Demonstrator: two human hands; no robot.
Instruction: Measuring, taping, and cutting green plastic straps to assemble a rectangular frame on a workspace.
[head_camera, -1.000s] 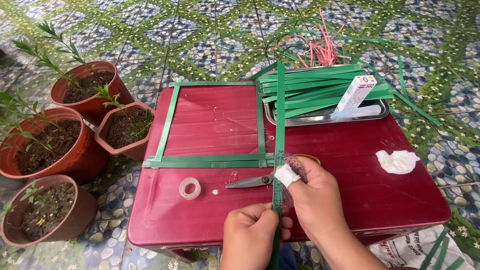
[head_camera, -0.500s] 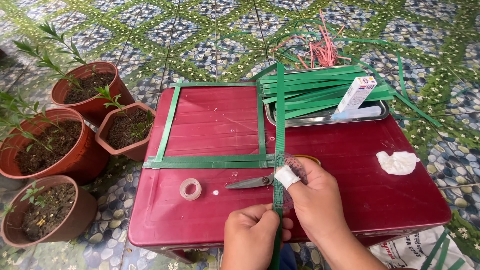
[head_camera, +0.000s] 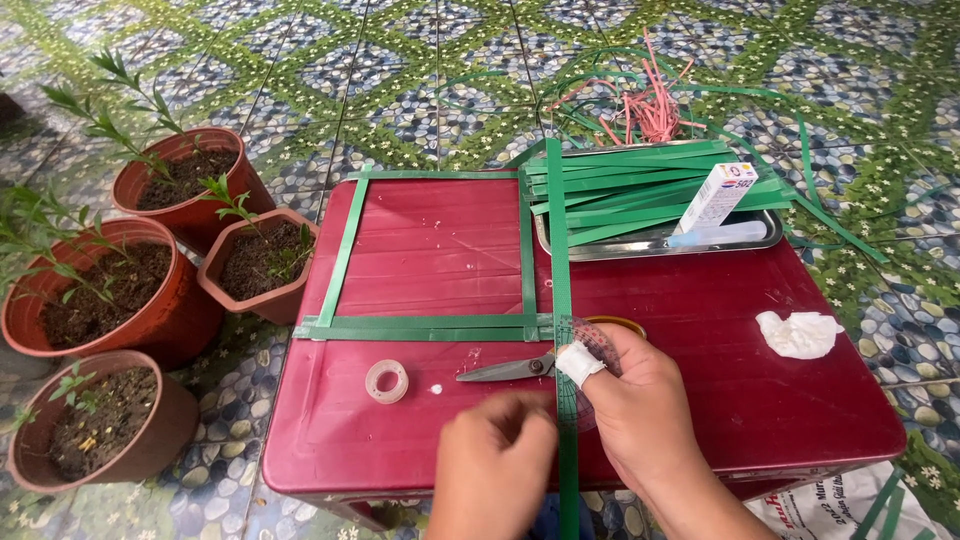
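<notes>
Outdoors: red table (head_camera: 700, 400) w/ green strips (head_camera: 430, 327), patterned tile floor (head_camera: 400, 90).

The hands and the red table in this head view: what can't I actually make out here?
- Scissors: handles hidden under the right hand.
- Left hand: fingertips curled under, grip on the green strip unseen.
- Round yellow-rimmed thing: mostly covered by the right hand.
- Strip's near end: cut off by the bottom edge.

Red table (head_camera: 420, 240), green strips (head_camera: 430, 327), tape roll (head_camera: 386, 380), tray (head_camera: 655, 245)
</notes>
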